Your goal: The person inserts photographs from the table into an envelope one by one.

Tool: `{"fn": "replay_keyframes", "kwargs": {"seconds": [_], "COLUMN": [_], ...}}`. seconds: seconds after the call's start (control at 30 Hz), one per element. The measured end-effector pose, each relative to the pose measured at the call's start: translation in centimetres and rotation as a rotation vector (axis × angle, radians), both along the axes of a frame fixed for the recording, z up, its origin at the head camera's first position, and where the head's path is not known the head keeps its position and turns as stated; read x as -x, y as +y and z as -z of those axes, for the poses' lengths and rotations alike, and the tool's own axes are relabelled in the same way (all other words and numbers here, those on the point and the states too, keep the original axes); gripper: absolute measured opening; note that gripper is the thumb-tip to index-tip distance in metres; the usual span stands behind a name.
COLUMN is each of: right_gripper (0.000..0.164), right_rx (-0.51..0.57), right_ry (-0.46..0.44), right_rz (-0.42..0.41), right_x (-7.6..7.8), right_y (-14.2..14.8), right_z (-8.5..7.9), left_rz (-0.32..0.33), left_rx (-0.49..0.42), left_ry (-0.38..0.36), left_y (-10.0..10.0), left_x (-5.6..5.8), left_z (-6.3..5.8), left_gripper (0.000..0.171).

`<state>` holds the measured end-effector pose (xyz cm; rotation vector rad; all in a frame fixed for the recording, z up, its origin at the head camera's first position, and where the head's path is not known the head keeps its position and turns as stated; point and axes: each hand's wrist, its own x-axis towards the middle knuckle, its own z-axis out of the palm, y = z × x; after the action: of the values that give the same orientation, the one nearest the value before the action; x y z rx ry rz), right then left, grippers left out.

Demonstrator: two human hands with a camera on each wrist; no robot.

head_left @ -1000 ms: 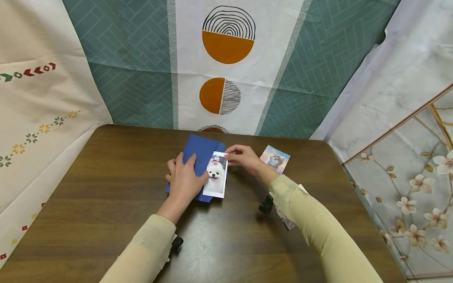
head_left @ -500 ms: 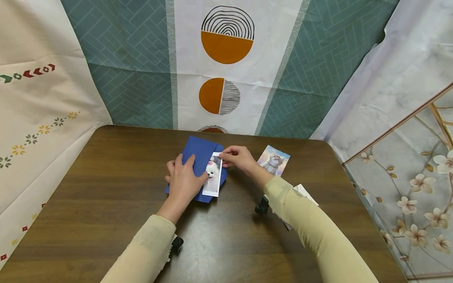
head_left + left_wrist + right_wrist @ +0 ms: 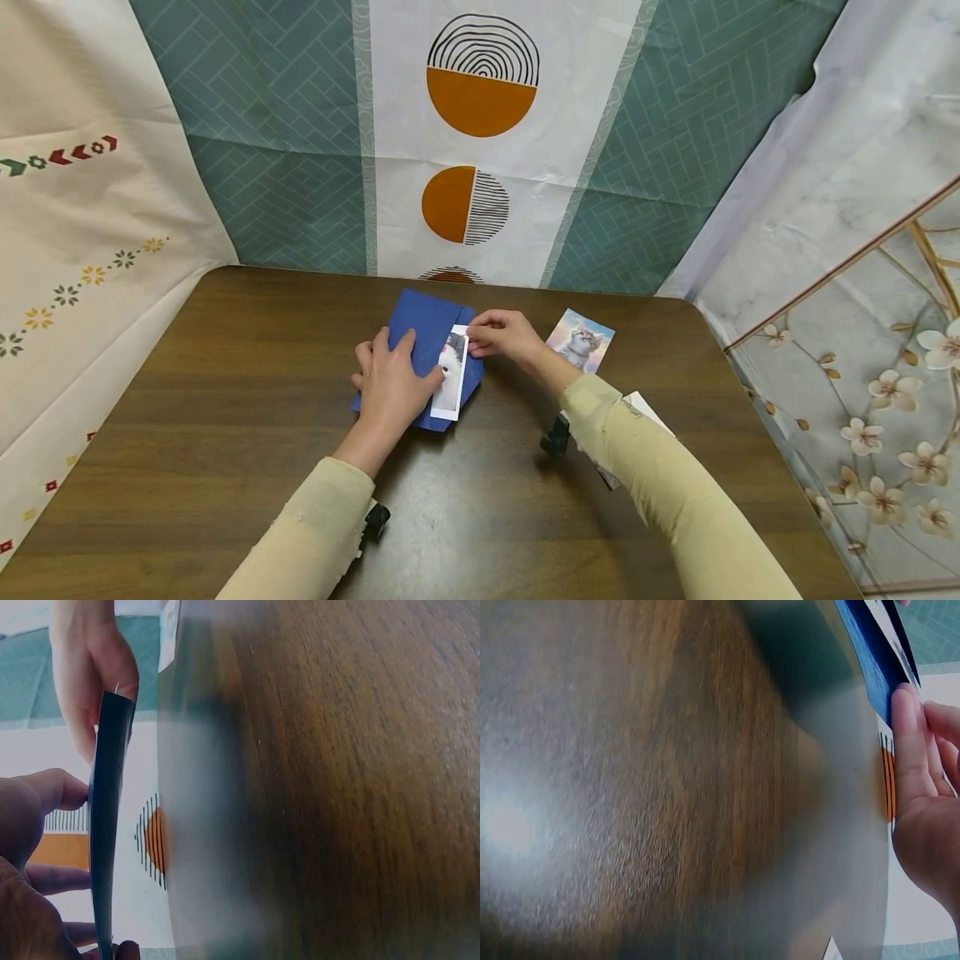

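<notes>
My left hand [image 3: 390, 375] grips the blue envelope [image 3: 423, 317] from its left side, fingers spread over its face. Seen edge-on in the left wrist view, the envelope [image 3: 107, 802] is held above the tabletop. A white-bordered photo of a white dog [image 3: 452, 379] is partly inside the envelope's right-hand opening; its left part is hidden. My right hand [image 3: 506, 333] pinches the photo near its upper right edge. The right wrist view has the right-hand fingers [image 3: 907, 735] at the opening, with the photo [image 3: 891, 634] between the blue layers.
A kitten picture card [image 3: 581, 340] lies on the brown wooden table [image 3: 255, 417] to the right, partly covered by the right wrist. Another white-edged card [image 3: 647, 410] is mostly hidden beneath the right sleeve. Patterned cloths [image 3: 487, 208] hang behind and beside the table.
My right hand has moved the dog photo leftward, and a narrower strip of it shows outside the envelope. The left hand stays in nearly the same place.
</notes>
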<state>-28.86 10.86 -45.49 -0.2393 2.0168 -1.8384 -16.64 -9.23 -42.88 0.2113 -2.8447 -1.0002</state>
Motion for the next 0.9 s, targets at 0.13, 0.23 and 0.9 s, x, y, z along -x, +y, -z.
{"fn": "replay_keyframes", "kwargs": {"seconds": [0.13, 0.23, 0.9], "right_gripper": [0.016, 0.017, 0.021], "right_rx": [0.034, 0.054, 0.19], "right_ry": [0.005, 0.002, -0.106], "right_rz": [0.023, 0.034, 0.109], "right_x": [0.0, 0.1, 0.0], "right_y": [-0.6, -0.9, -2.2], "right_z": [0.0, 0.2, 0.1], "left_rz": [-0.001, 0.003, -0.006], "left_rx": [-0.005, -0.009, -0.082], "left_ry": [0.009, 0.009, -0.02], "left_y": [0.0, 0.1, 0.2], "left_x": [0.0, 0.0, 0.0], "left_z": [0.0, -0.1, -0.5], "left_gripper": [0.075, 0.076, 0.075]}}
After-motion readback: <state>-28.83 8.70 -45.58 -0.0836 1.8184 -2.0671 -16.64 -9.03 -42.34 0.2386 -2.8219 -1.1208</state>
